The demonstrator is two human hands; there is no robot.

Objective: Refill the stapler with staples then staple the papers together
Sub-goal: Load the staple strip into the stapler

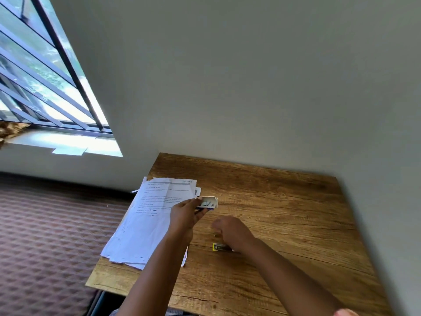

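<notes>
Wood-grain brown covers the table (pixel 284 201), which stands in the corner against a pale wall (pixel 227 76). A loose stack of printed papers (pixel 148 220) lies on its left part, overhanging the left edge. The left hand (pixel 185 216) is raised above the papers' right border, its fingers pinching a small open staple box (pixel 208 203) (white and blue, the contents too blurred to read). The right hand (pixel 232 231) hovers low over the tabletop with curled fingers; whether it holds anything I cannot tell. A small yellow-ended stapler (pixel 219 247) lies just beneath that wrist. A barred window (pixel 45 76) fills the upper left.
</notes>
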